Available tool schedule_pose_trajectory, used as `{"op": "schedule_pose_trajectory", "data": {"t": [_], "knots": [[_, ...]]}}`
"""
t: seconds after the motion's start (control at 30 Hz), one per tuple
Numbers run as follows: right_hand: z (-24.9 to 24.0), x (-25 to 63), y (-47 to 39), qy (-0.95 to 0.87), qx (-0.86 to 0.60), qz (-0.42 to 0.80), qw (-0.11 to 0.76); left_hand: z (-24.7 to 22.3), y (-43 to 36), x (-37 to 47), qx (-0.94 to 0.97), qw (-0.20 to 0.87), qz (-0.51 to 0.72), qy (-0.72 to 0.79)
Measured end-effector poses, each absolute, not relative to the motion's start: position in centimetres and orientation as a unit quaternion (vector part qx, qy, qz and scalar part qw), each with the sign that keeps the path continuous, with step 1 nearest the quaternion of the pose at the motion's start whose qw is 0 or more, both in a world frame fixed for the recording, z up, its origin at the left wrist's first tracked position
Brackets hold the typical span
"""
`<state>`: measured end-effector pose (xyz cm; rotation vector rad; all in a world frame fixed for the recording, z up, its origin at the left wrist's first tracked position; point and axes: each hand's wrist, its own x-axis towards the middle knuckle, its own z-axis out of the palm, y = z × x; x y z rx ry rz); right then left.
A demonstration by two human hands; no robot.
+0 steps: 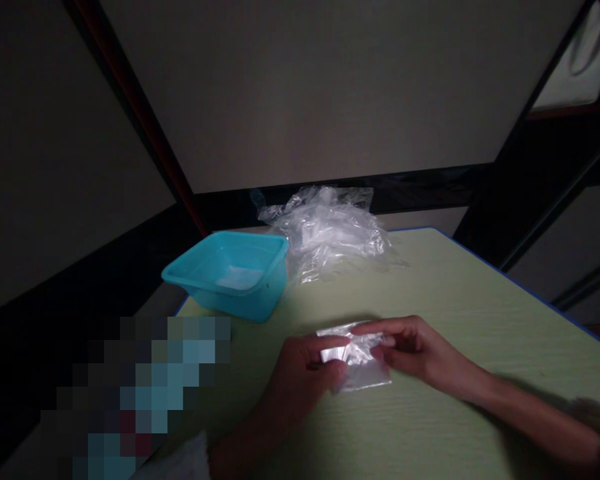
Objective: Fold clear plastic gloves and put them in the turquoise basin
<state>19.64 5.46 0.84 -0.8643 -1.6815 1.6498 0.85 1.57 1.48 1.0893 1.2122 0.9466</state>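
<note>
Sleeve: pale bit of cuff point(183, 460) at the bottom, mostly cut off by the frame.
Left hand: the left hand point(303, 370) has the left side of the packet pinched, thumb low, index finger lying over the top. Other fingers are tucked out of sight.
Right hand: the right hand point(423, 350) grips the right side, index finger stretched along the far edge, thumb near the middle. Can't see what's under there.
Packet: small clear plastic packet point(364, 378), between both hands, low over the near part of the table point(445, 293). Glare hides any contents, and I can't tell if it touches the tabletop.
Step in hand: my read is two-handed handling of that film, maybe flattening or folding it.
Next move: I'd say it calls for a light, even pinch at both sides, since thin film tends to slip.
Blocky patch: pixelated area point(160, 380) at left, no idea what's behind it.
Basin: turquoise basin point(271, 285) at the table's left edge, something whitish point(237, 277) inside, too dim to name.
Plastic heap: crumpled clear plastic point(333, 230) just beside the basin, at the far edge; can't count the pieces.
Back: dark panels point(320, 87), pretty murky.
</note>
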Motion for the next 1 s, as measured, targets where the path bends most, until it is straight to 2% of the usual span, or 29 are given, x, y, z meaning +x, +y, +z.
{"op": "schedule_pose_trajectory", "data": {"t": [0.43, 0.57, 1.0], "knots": [[1.6, 19.5, 6.0, -0.503, -0.398, 0.654, 0.401, 2.3, 1.4, 0.7, 0.473, 0.569, 0.431, 0.517], [1.9, 19.6, 6.0, -0.488, -0.371, 0.665, 0.427, 2.7, 1.4, 0.7, 0.471, 0.555, 0.427, 0.537], [1.5, 19.4, 5.3, -0.523, -0.271, 0.731, 0.344, 1.8, 1.0, 1.0, 0.556, 0.479, 0.419, 0.536]]}}
